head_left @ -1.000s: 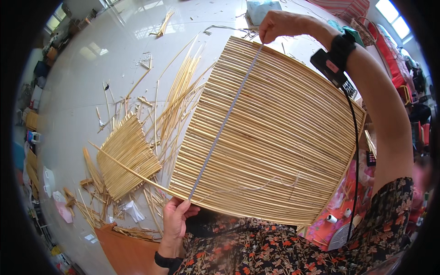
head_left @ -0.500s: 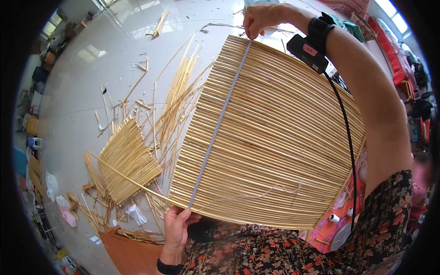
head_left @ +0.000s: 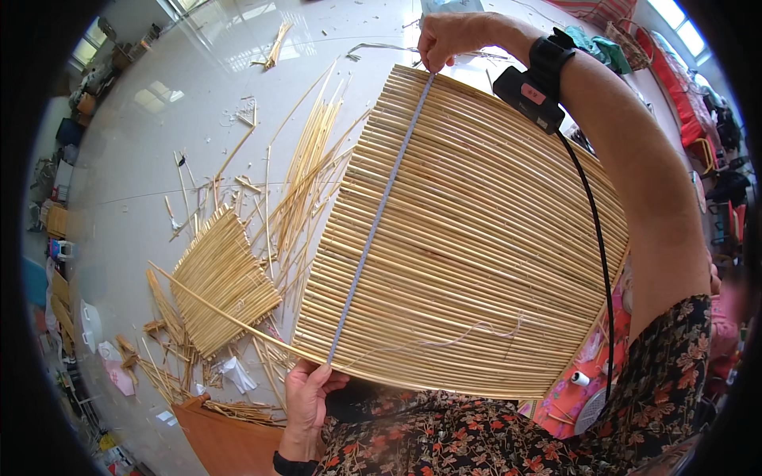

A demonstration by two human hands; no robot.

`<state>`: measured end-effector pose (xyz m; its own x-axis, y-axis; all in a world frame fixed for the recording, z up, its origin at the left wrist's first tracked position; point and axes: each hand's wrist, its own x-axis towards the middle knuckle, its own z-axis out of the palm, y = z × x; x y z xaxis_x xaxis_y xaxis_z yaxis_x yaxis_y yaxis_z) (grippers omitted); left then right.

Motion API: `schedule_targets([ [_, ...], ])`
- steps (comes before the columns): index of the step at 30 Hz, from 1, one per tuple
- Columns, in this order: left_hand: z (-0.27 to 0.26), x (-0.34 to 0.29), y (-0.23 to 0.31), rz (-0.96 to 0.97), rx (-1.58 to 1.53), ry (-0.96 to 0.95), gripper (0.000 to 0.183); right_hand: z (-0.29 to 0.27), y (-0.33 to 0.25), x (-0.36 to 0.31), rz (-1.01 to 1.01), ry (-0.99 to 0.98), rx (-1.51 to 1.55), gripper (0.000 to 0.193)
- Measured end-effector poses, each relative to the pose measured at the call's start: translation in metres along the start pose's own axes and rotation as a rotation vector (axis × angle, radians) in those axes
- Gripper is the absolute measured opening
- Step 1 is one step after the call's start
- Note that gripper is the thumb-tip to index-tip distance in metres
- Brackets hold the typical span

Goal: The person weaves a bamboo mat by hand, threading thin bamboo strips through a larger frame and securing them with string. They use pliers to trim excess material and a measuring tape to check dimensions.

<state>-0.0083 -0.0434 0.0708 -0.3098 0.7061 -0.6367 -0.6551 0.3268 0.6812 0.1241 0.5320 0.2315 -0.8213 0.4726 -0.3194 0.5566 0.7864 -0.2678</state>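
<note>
Measuring tape drawn across the stalk mat, one hand at each end

Stalk mat (head_left: 484, 230) directly in front of the person, near edge by the body, far edge well out ahead; its stalks run left to right, dipping a little toward the right. Measuring tape (head_left: 381, 208) crosses them, long axis from near edge to far, upper end leaning right; it lies closer to the mat's left side than to its right.

Left hand (head_left: 306, 397): nearer the body, at the near left corner, thumb and fingers pinched on the tape's lower end and the mat's edge. A long stalk (head_left: 214, 300) juts out leftward from that corner.

Right hand (head_left: 446, 40): arm reaching round the mat's right side, fingers closed on the tape's upper end at the far edge. Tape looks straight between the two; tension cannot be told.

Pale thread (head_left: 444, 341) loose on the mat's lower part. On the floor (head_left: 127, 230), left: a smaller stalk mat (head_left: 226, 289), scattered loose stalks (head_left: 305, 159) beyond it
</note>
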Motion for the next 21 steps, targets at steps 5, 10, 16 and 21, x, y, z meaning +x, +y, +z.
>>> schedule_targets([
  [5,0.0013,0.0,0.0005,0.003,-0.003,0.006,0.017,0.0015,0.0015,0.0008,0.002,-0.007,0.016,0.018],
  [10,0.0029,-0.0007,0.0014,0.006,-0.006,0.009,0.016,0.0014,0.0029,-0.0007,-0.005,-0.007,0.035,0.017],
  [16,0.0009,0.0,-0.0001,0.007,-0.01,0.013,0.015,0.0019,0.004,-0.0003,-0.002,0.004,0.0,0.016],
  [21,0.0022,-0.0003,0.0012,0.004,-0.009,0.013,0.016,0.0028,0.0074,-0.0021,-0.025,0.003,0.004,0.015],
])
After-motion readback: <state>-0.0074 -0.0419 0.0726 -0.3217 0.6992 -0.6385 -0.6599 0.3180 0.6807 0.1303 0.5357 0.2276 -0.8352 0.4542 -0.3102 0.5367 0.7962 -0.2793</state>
